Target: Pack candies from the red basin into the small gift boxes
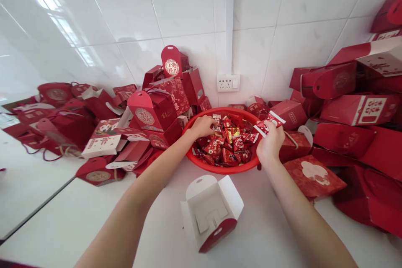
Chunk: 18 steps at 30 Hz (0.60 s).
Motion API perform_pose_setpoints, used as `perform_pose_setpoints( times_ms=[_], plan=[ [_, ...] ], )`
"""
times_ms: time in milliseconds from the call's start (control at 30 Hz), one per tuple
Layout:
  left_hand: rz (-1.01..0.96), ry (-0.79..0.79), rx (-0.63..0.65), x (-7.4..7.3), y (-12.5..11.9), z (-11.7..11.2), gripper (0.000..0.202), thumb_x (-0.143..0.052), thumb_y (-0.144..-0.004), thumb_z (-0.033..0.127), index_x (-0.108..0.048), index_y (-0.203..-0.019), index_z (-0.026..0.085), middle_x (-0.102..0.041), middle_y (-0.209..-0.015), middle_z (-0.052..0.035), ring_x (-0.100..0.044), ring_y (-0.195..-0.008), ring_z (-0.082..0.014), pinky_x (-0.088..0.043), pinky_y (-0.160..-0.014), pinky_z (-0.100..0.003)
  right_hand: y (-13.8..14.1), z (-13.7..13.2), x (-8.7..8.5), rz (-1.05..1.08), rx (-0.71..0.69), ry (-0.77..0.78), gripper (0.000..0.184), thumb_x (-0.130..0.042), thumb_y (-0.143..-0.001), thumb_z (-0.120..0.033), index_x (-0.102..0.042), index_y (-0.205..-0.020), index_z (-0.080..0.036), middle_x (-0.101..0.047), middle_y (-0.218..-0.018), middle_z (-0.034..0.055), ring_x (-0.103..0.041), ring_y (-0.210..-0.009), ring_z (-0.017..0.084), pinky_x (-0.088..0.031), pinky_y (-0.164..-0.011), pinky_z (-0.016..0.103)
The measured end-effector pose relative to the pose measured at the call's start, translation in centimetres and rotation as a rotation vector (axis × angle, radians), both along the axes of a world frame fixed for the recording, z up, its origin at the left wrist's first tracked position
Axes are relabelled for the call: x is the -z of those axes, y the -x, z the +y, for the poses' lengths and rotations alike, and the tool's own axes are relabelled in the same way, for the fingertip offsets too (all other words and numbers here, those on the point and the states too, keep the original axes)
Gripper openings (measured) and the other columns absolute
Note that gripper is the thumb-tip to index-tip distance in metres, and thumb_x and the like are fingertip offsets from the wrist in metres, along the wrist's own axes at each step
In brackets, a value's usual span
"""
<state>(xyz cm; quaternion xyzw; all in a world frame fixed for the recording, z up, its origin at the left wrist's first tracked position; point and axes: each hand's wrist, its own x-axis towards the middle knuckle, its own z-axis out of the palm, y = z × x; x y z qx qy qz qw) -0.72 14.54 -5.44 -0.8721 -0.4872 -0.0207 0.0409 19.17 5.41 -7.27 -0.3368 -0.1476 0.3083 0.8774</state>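
Observation:
A round red basket full of red-wrapped candies stands against the tiled wall. My left hand reaches into its left side with the fingers curled down among the candies. My right hand is at the basket's right rim, closed on red-and-white candy packets. Nearer to me an open gift box, white inside and red outside, lies on the white table with its flaps spread.
Piles of red gift boxes and bags lie at the left, and more red boxes are stacked at the right. A flat red box lies beside my right wrist. A white wall socket sits above the basket.

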Motion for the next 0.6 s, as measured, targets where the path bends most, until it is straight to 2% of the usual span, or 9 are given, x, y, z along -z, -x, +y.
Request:
perform_pose_setpoints(
  times_ms=[100,167,233,300,367,400,500,533,600],
  plan=[
    [0.017,-0.037,0.058,-0.1,-0.3,-0.3,0.027,-0.063,-0.08,0.015,-0.077,-0.101,0.022,-0.075,-0.111,-0.0072,-0.066,-0.11,-0.0272,-0.051,-0.095,-0.036,0.1,0.0,0.0,0.001,-0.008,0.0,0.018,-0.067,-0.056,-0.024,-0.054,-0.068,-0.021,-0.062,-0.062,-0.0077,-0.061,-0.059,0.011,-0.053,-0.058,0.023],
    [-0.04,-0.081,0.145,-0.3,-1.0,-0.8,0.029,-0.058,-0.081,0.011,-0.077,-0.102,0.02,-0.073,-0.115,-0.0093,-0.066,-0.112,-0.0272,-0.05,-0.098,-0.037,0.1,0.1,0.1,-0.007,-0.005,0.007,0.017,-0.067,-0.057,-0.024,-0.055,-0.068,-0.021,-0.062,-0.063,-0.0077,-0.061,-0.059,0.01,-0.053,-0.058,0.023],
    [-0.137,-0.097,0.292,-0.3,-2.4,-1.5,0.031,-0.055,-0.084,0.011,-0.077,-0.104,0.019,-0.071,-0.12,-0.0103,-0.066,-0.113,-0.0261,-0.05,-0.1,-0.037,0.1,0.2,0.3,-0.023,-0.003,0.01,0.016,-0.067,-0.058,-0.024,-0.055,-0.069,-0.021,-0.062,-0.063,-0.0075,-0.06,-0.059,0.01,-0.052,-0.058,0.022],
    [-0.19,-0.042,0.497,0.0,-4.3,-2.1,0.029,-0.056,-0.088,0.018,-0.076,-0.11,0.019,-0.07,-0.125,-0.0108,-0.065,-0.114,-0.0251,-0.049,-0.103,-0.036,0.1,0.3,0.4,-0.05,-0.003,0.007,0.016,-0.067,-0.06,-0.025,-0.055,-0.068,-0.021,-0.062,-0.064,-0.0073,-0.059,-0.059,0.01,-0.052,-0.057,0.022],
    [-0.146,0.069,0.685,0.5,-6.6,-2.4,0.036,-0.061,-0.09,0.027,-0.071,-0.123,0.018,-0.065,-0.136,-0.0131,-0.061,-0.124,-0.0261,-0.045,-0.108,-0.035,0.0,0.4,0.5,-0.078,0.0,-0.003,0.016,-0.067,-0.06,-0.027,-0.054,-0.068,-0.021,-0.06,-0.062,-0.0074,-0.058,-0.058,0.01,-0.051,-0.056,0.023],
    [-0.093,0.114,0.714,0.7,-7.6,-2.5,0.047,-0.067,-0.087,0.033,-0.067,-0.131,0.017,-0.059,-0.145,-0.0148,-0.056,-0.133,-0.0287,-0.041,-0.113,-0.038,-0.1,0.4,0.5,-0.087,0.003,-0.008,0.016,-0.067,-0.06,-0.027,-0.054,-0.067,-0.022,-0.059,-0.061,-0.0076,-0.057,-0.057,0.01,-0.051,-0.056,0.023],
    [0.07,0.203,0.587,1.3,-9.7,-2.2,0.079,-0.08,-0.075,0.045,-0.054,-0.145,0.02,-0.048,-0.155,-0.0171,-0.041,-0.145,-0.0358,-0.032,-0.119,-0.048,-0.2,0.3,0.5,-0.089,0.001,-0.011,0.016,-0.067,-0.059,-0.027,-0.055,-0.067,-0.021,-0.059,-0.06,-0.0076,-0.056,-0.057,0.01,-0.05,-0.056,0.023],
    [0.109,0.225,0.539,1.4,-9.9,-2.1,0.083,-0.081,-0.072,0.047,-0.053,-0.146,0.022,-0.051,-0.153,-0.0162,-0.043,-0.143,-0.0364,-0.032,-0.118,-0.049,-0.2,0.2,0.5,-0.088,-0.001,-0.006,0.015,-0.067,-0.059,-0.027,-0.055,-0.067,-0.021,-0.059,-0.061,-0.0073,-0.056,-0.057,0.01,-0.05,-0.056,0.023],
    [0.166,0.267,0.485,1.2,-9.6,-1.8,0.077,-0.079,-0.073,0.049,-0.057,-0.142,0.024,-0.063,-0.14,-0.0127,-0.053,-0.134,-0.0347,-0.034,-0.116,-0.047,-0.2,0.1,0.4,-0.088,0.002,0.015,0.015,-0.067,-0.059,-0.026,-0.056,-0.067,-0.021,-0.06,-0.061,-0.007,-0.056,-0.057,0.01,-0.05,-0.056,0.023]
  ],
)
